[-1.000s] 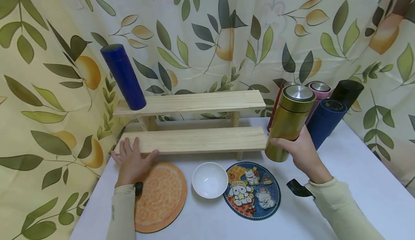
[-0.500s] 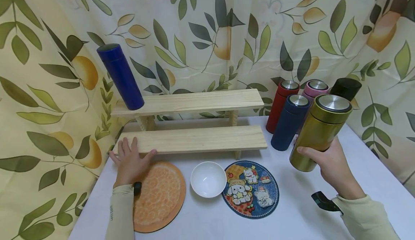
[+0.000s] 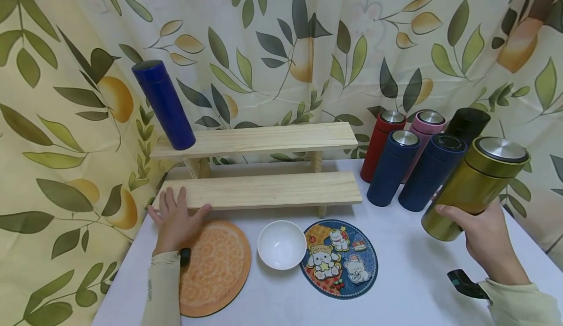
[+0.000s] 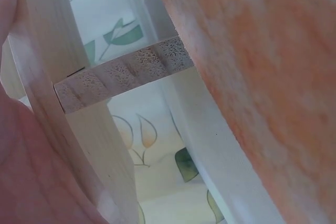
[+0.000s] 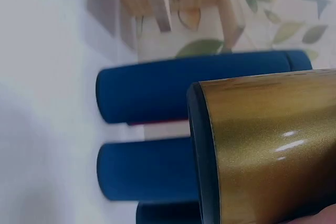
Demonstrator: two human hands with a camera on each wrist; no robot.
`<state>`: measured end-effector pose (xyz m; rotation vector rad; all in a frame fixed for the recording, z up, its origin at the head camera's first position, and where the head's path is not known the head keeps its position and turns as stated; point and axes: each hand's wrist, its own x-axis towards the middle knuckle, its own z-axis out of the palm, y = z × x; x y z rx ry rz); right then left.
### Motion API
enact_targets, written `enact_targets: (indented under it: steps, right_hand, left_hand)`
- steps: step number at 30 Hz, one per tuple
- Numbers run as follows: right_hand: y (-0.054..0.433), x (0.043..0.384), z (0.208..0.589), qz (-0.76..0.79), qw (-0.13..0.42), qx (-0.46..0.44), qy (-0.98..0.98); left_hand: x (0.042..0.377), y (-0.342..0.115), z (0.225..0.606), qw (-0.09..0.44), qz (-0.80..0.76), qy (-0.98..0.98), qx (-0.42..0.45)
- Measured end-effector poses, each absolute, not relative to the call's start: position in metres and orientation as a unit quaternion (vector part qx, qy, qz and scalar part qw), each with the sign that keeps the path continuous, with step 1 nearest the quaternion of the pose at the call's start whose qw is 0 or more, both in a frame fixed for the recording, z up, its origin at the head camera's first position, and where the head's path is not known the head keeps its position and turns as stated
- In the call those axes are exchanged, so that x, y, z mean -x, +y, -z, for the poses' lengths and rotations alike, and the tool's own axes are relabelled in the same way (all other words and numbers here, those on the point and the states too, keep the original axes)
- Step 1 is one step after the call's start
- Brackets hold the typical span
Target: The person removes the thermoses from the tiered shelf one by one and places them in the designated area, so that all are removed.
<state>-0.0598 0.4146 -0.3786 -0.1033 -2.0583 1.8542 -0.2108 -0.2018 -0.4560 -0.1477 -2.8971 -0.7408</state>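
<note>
My right hand [image 3: 488, 238] grips a gold thermos [image 3: 479, 184] with a silver lid, tilted, at the right side of the table; its dark base shows in the right wrist view. Just left of it stand two dark blue thermoses [image 3: 393, 169], with a red thermos [image 3: 381, 145], a pink thermos [image 3: 426, 121] and a black thermos [image 3: 468, 123] behind them. My left hand [image 3: 178, 221] rests with spread fingers on the left end of the lower board of a wooden two-tier shelf [image 3: 272, 189]. On the upper board's left end stands a bright blue thermos [image 3: 164, 106].
An orange round mat [image 3: 217, 267] lies below my left hand. In front of the shelf sits a white bowl [image 3: 282, 245], beside a blue round mat [image 3: 347, 267] with cartoon figures. A leaf-patterned curtain [image 3: 281, 47] hangs behind the white table [image 3: 387, 301].
My right hand has carried the gold thermos rightward, from in front of the thermos group to its right side, uncovering the blue and red thermoses. The left hand has stayed on the shelf.
</note>
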Motion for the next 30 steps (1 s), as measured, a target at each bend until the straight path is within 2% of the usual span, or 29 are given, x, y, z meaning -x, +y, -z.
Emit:
enact_targets:
  steps: [11,22,30]
  right_hand:
    - [0.443,0.063,0.383,-0.649,0.204,0.096,-0.726]
    - [0.471,0.083,0.401,-0.607,0.170,0.150,-0.761]
    - [0.485,0.102,0.410,-0.622,0.174,0.155,-0.747]
  left_hand:
    - [0.210,-0.206,0.454,0.065,0.249,-0.966,0.043]
    - [0.213,-0.205,0.454,0.072,0.238,-0.967,0.045]
    - [0.211,-0.203,0.454,0.060,0.240,-0.968,0.042]
